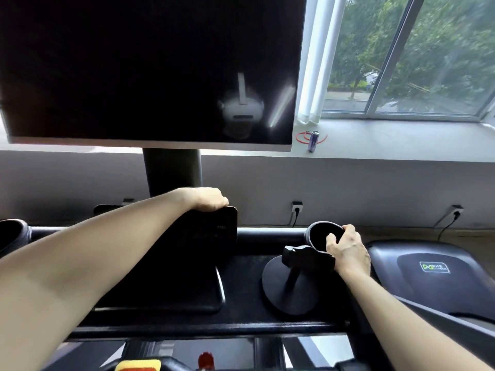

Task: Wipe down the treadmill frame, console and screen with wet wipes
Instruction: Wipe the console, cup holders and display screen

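The treadmill's big dark screen [150,68] fills the upper left on a black post [172,172]. Below it lies the black console [241,311] with an upright black control panel [203,236]. My left hand [207,200] rests over the panel's top edge with its fingers curled behind it. My right hand [347,250] grips the rim of the black cup holder [318,232] on the console's right, thumb inside the rim. A black round-based stand [289,287] sits just left of that hand. No wet wipe shows in either hand.
A white windowsill [388,140] carries a blue can [313,141] and a red loop. Wall sockets with plugged cables [296,210] line the grey wall. A neighbouring treadmill hood [428,269] lies at right. A red safety key [205,360] and yellow tag sit at the bottom.
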